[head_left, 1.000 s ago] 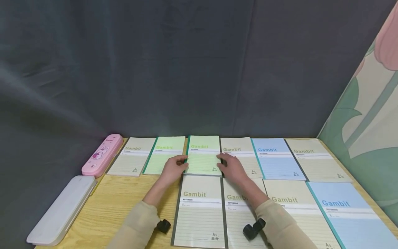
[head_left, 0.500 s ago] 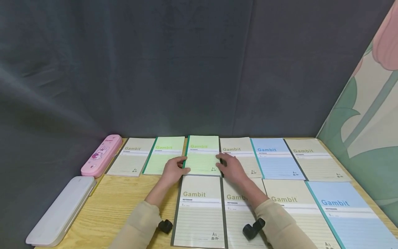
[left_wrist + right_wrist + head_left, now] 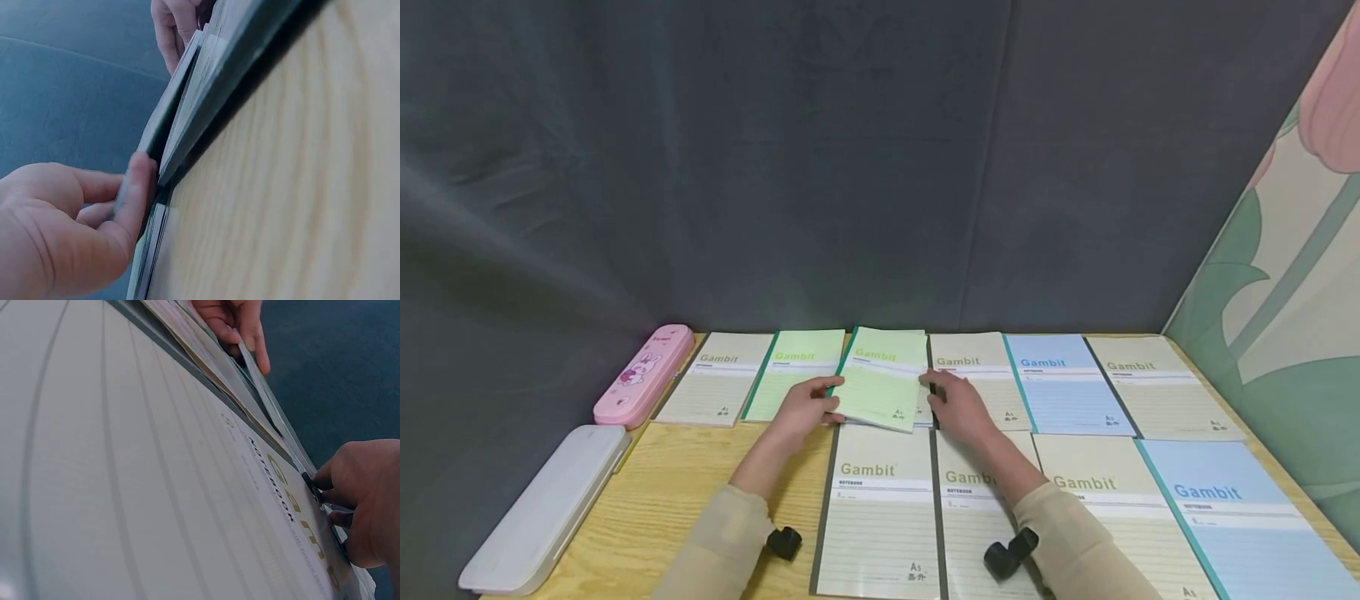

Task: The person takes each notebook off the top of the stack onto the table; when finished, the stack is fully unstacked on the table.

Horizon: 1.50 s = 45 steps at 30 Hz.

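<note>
Both hands on the light green Gambit notebook (image 3: 880,379) with the dark green spine, back row, third from left. Left hand (image 3: 805,408) pinches its spine edge, thumb on top; left wrist view shows the thumb (image 3: 134,194) pressed on that edge. Right hand (image 3: 958,408) grips the opposite edge, fingers curled on it. Notebook sits skewed and tilted, near edge overlapping the beige notebook (image 3: 876,508) in the front row. Another green notebook (image 3: 793,371) lies just left, a beige one (image 3: 981,375) just right. Pink pencil case (image 3: 643,375) and white case (image 3: 546,508) lie at the left of the wooden table (image 3: 662,492).
</note>
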Each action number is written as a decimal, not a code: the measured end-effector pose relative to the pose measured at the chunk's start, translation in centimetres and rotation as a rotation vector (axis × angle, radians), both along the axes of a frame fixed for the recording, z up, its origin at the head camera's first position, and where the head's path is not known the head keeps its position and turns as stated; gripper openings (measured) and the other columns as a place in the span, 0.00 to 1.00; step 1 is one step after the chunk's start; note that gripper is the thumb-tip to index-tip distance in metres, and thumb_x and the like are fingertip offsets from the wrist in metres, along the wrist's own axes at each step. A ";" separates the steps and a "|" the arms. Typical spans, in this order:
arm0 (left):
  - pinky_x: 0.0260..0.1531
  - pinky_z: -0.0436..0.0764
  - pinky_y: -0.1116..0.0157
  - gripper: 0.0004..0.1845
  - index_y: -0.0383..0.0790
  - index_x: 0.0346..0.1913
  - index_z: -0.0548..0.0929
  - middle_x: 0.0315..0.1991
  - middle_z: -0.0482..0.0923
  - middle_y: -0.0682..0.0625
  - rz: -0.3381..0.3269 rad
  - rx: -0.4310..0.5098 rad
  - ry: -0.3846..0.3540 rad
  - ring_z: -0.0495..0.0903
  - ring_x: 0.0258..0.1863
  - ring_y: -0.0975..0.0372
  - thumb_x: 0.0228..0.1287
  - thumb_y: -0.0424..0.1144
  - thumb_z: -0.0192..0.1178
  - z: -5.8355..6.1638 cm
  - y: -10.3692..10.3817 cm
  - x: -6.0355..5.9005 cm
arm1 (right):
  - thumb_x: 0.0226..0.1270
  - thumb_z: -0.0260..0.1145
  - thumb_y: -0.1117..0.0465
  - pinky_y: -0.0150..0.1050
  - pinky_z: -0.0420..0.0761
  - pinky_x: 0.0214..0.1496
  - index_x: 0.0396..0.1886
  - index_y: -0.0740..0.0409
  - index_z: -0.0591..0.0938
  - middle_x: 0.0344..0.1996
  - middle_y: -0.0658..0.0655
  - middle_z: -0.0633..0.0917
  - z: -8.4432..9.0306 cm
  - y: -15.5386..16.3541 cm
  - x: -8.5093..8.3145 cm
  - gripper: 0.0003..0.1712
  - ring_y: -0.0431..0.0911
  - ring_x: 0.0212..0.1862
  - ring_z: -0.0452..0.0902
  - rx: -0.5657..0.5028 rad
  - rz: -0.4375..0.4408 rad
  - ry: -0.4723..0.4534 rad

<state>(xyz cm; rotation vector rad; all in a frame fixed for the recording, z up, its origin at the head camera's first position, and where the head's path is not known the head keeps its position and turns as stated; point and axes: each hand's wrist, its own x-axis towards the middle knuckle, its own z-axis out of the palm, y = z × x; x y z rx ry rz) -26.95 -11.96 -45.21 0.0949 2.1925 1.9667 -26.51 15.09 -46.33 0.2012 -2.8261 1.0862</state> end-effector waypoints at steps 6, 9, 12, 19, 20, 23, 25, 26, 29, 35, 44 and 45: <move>0.42 0.87 0.62 0.23 0.27 0.68 0.74 0.59 0.68 0.32 0.021 0.016 -0.049 0.81 0.39 0.54 0.71 0.22 0.53 -0.1 -1.0 0.6 | 0.73 0.62 0.66 0.54 0.54 0.78 0.70 0.62 0.74 0.69 0.63 0.75 0.0 -0.1 0.1 0.27 0.59 0.73 0.64 0.007 -0.005 -0.009; 0.43 0.87 0.61 0.23 0.28 0.68 0.74 0.61 0.69 0.31 0.035 0.003 -0.053 0.81 0.44 0.53 0.70 0.22 0.53 -0.1 -1.4 1.1 | 0.71 0.63 0.67 0.53 0.56 0.77 0.62 0.61 0.81 0.68 0.62 0.75 0.0 -0.1 0.1 0.20 0.58 0.73 0.64 0.007 0.006 0.004; 0.45 0.86 0.62 0.24 0.27 0.67 0.74 0.60 0.70 0.30 0.057 0.004 -0.064 0.82 0.47 0.51 0.70 0.21 0.53 0.0 -1.7 1.8 | 0.71 0.63 0.68 0.54 0.55 0.77 0.60 0.62 0.82 0.68 0.62 0.75 0.0 -0.1 0.2 0.19 0.58 0.73 0.63 0.010 0.012 0.014; 0.46 0.85 0.62 0.25 0.30 0.66 0.77 0.61 0.70 0.33 0.089 -0.065 -0.062 0.78 0.51 0.51 0.65 0.22 0.58 -0.1 -2.8 3.5 | 0.72 0.63 0.67 0.53 0.53 0.78 0.60 0.62 0.82 0.68 0.61 0.75 0.0 0.0 0.1 0.19 0.57 0.73 0.63 0.013 0.018 0.028; 0.46 0.85 0.62 0.25 0.30 0.66 0.77 0.61 0.70 0.33 0.091 -0.075 -0.066 0.77 0.51 0.51 0.64 0.22 0.59 -0.1 -3.0 3.8 | 0.72 0.63 0.67 0.53 0.53 0.78 0.60 0.62 0.82 0.68 0.61 0.75 0.0 -0.1 0.1 0.19 0.58 0.74 0.63 0.011 0.019 0.029; 0.45 0.86 0.60 0.26 0.32 0.65 0.78 0.58 0.70 0.35 0.090 -0.104 -0.069 0.74 0.51 0.51 0.62 0.23 0.61 -0.2 -3.8 4.9 | 0.72 0.63 0.66 0.53 0.52 0.78 0.61 0.62 0.82 0.69 0.61 0.75 0.0 -0.1 0.2 0.19 0.57 0.74 0.62 0.016 0.020 0.023; 0.44 0.86 0.60 0.27 0.32 0.65 0.78 0.56 0.69 0.36 0.081 -0.113 -0.071 0.73 0.49 0.51 0.61 0.23 0.62 -0.2 -4.3 5.5 | 0.72 0.63 0.66 0.54 0.51 0.79 0.61 0.62 0.82 0.69 0.61 0.75 0.0 -0.1 0.2 0.19 0.57 0.74 0.62 0.025 0.022 0.023; 0.43 0.86 0.59 0.28 0.33 0.66 0.78 0.55 0.69 0.36 0.077 -0.116 -0.068 0.72 0.49 0.51 0.60 0.23 0.62 -0.2 -4.5 5.8 | 0.72 0.63 0.66 0.54 0.51 0.78 0.60 0.62 0.82 0.69 0.62 0.75 0.0 -0.1 0.2 0.19 0.58 0.74 0.62 0.028 0.023 0.024; 0.41 0.85 0.58 0.29 0.33 0.66 0.78 0.50 0.69 0.38 0.072 -0.131 -0.065 0.72 0.46 0.52 0.59 0.23 0.63 -0.3 -5.2 6.8 | 0.73 0.63 0.64 0.59 0.50 0.78 0.60 0.61 0.82 0.69 0.62 0.74 0.2 -0.1 0.4 0.18 0.59 0.74 0.61 0.064 0.020 0.032; 0.39 0.85 0.61 0.29 0.33 0.65 0.78 0.50 0.70 0.39 0.080 -0.145 -0.074 0.72 0.45 0.52 0.58 0.22 0.62 -0.4 -6.1 8.2 | 0.74 0.61 0.54 0.75 0.37 0.71 0.66 0.55 0.79 0.73 0.63 0.68 0.3 0.3 0.8 0.24 0.64 0.76 0.54 0.196 -0.021 0.022; 0.45 0.84 0.59 0.28 0.35 0.64 0.80 0.63 0.69 0.32 0.101 -0.162 -0.096 0.71 0.56 0.46 0.57 0.23 0.64 -0.6 -8.0 10.4 | 0.75 0.59 0.51 0.77 0.36 0.70 0.71 0.54 0.75 0.74 0.63 0.67 0.1 0.3 0.7 0.28 0.65 0.76 0.53 0.237 0.000 0.024; 0.48 0.83 0.57 0.28 0.36 0.64 0.80 0.65 0.67 0.31 0.098 -0.168 -0.096 0.70 0.59 0.45 0.58 0.24 0.64 -0.7 -8.2 10.6 | 0.75 0.59 0.51 0.77 0.37 0.70 0.71 0.54 0.75 0.74 0.63 0.67 0.1 0.3 0.7 0.28 0.65 0.76 0.53 0.242 0.000 0.027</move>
